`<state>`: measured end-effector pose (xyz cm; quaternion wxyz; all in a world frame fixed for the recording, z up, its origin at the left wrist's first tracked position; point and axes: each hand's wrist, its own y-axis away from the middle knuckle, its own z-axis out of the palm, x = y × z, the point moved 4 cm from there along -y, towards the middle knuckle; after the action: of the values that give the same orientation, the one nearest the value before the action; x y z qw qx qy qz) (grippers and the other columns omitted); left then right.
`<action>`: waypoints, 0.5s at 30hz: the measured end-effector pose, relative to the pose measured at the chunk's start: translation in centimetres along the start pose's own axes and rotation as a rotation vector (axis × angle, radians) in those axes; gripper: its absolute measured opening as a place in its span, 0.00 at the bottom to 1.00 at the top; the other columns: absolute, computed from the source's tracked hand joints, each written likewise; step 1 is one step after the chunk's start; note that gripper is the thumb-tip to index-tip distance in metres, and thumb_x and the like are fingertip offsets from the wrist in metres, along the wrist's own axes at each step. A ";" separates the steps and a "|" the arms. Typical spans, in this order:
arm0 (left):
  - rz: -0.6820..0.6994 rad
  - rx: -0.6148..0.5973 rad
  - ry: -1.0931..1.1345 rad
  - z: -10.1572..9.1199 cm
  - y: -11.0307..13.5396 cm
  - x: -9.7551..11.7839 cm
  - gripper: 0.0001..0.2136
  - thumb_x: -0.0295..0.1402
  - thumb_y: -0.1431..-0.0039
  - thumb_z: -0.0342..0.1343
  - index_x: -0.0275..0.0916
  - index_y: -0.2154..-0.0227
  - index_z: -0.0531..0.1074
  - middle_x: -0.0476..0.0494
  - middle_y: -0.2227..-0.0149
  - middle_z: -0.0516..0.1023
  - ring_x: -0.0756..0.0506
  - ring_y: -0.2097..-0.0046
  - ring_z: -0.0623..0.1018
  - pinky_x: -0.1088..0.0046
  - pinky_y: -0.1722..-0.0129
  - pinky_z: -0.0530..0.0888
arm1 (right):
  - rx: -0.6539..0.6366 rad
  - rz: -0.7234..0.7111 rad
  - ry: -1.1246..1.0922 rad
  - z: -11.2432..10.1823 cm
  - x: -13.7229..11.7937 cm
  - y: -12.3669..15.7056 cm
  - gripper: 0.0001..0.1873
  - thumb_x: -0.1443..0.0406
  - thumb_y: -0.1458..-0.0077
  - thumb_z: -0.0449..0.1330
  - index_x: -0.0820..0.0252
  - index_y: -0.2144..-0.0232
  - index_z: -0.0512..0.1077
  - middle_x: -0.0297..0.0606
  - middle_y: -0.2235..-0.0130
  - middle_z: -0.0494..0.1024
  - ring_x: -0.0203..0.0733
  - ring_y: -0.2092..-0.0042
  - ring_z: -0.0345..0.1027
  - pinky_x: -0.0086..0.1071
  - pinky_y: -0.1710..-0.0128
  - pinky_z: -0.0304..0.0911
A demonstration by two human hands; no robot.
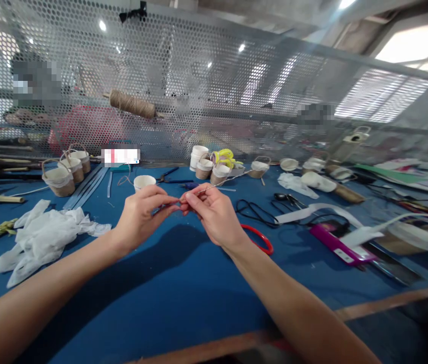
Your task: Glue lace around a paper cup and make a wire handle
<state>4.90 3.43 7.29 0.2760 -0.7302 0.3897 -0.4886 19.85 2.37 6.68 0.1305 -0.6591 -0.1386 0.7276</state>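
Over the middle of the blue tabletop, my left hand (147, 210) and my right hand (211, 210) meet fingertip to fingertip. A thin, pale twisted cord (232, 178) runs out from the fingers of my right hand toward the upper right. Those fingers are closed on it. My left thumb and fingers pinch at a tiny end beside it; what lies between them is too small to make out. Just behind my left hand stands a white paper cup (144, 182). A red ring-shaped handle (261, 238) shows next to my right wrist.
Small twine-wrapped cups with handles (58, 181) stand at the left, near clear glue sticks (90, 184) and a crumpled white glove (47, 237). Pliers (170, 177) lie behind my hands. At the right are a purple glue gun (340, 245) and black cable (255, 211). A perforated metal screen (183, 65) backs the table.
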 end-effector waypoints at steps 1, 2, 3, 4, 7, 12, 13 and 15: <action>-0.227 -0.013 0.182 0.3 0.1 -0.7 0.05 0.32 0.50 0.59 0.35 0.72 0.75 0.46 0.74 0.74 0.52 0.73 0.71 0.77 0.73 0.67 | 0.009 -0.036 0.040 0.0 -0.2 0.1 0.09 0.62 0.52 0.62 0.61 0.74 0.66 0.32 0.74 0.75 0.32 0.74 0.70 0.29 0.73 0.67; -0.464 -0.042 0.390 0.8 0.3 -1.4 0.06 0.33 0.51 0.60 0.35 0.74 0.75 0.48 0.76 0.73 0.54 0.75 0.69 0.78 0.75 0.66 | 0.016 -0.071 0.087 0.1 -0.6 0.2 0.08 0.62 0.51 0.62 0.60 0.73 0.66 0.32 0.74 0.75 0.32 0.73 0.70 0.29 0.72 0.67; -0.680 -0.079 0.611 1.5 0.7 -1.8 0.08 0.35 0.53 0.61 0.34 0.76 0.74 0.49 0.77 0.71 0.55 0.77 0.68 0.79 0.77 0.65 | 0.021 -0.105 0.136 0.1 -0.9 0.4 0.08 0.63 0.51 0.61 0.60 0.73 0.66 0.33 0.73 0.75 0.33 0.73 0.70 0.29 0.71 0.68; -0.853 -0.117 0.824 2.1 1.0 -1.9 0.09 0.36 0.55 0.62 0.34 0.77 0.73 0.51 0.79 0.69 0.56 0.78 0.66 0.81 0.78 0.63 | 0.025 -0.137 0.181 0.2 -1.3 0.5 0.07 0.63 0.50 0.60 0.60 0.73 0.66 0.33 0.73 0.75 0.32 0.73 0.70 0.30 0.71 0.68; -1.063 -0.184 1.225 3.2 1.3 -1.3 0.12 0.35 0.60 0.65 0.32 0.79 0.70 0.53 0.81 0.65 0.59 0.81 0.62 0.83 0.81 0.60 | 0.025 -0.178 0.238 0.2 -1.8 0.7 0.06 0.63 0.49 0.59 0.60 0.73 0.67 0.33 0.72 0.75 0.32 0.73 0.70 0.30 0.70 0.68; -0.914 -0.141 0.885 2.9 1.5 -2.0 0.09 0.35 0.50 0.58 0.32 0.75 0.71 0.51 0.81 0.68 0.57 0.80 0.64 0.82 0.79 0.62 | 0.094 0.039 0.003 -0.9 -0.2 -0.6 0.08 0.64 0.53 0.63 0.61 0.75 0.67 0.32 0.75 0.75 0.32 0.74 0.69 0.28 0.73 0.66; -0.805 -0.137 0.694 2.5 1.5 -2.3 0.09 0.34 0.46 0.55 0.32 0.74 0.71 0.50 0.80 0.70 0.56 0.79 0.65 0.81 0.78 0.64 | 0.122 0.103 -0.055 -1.2 0.1 -0.9 0.08 0.65 0.55 0.63 0.61 0.76 0.67 0.31 0.76 0.74 0.31 0.75 0.68 0.27 0.74 0.65; -0.458 -0.117 0.277 1.6 1.2 -2.2 0.07 0.31 0.43 0.50 0.33 0.70 0.71 0.48 0.78 0.72 0.54 0.76 0.68 0.78 0.75 0.67 | 0.171 0.227 -0.152 -1.8 0.8 -1.4 0.08 0.67 0.56 0.64 0.62 0.78 0.67 0.31 0.78 0.74 0.29 0.76 0.66 0.25 0.74 0.64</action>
<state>5.60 4.63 4.67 0.0599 -0.7403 0.2758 -0.6101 21.58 4.03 6.36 0.0922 -0.6000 -0.0100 0.7946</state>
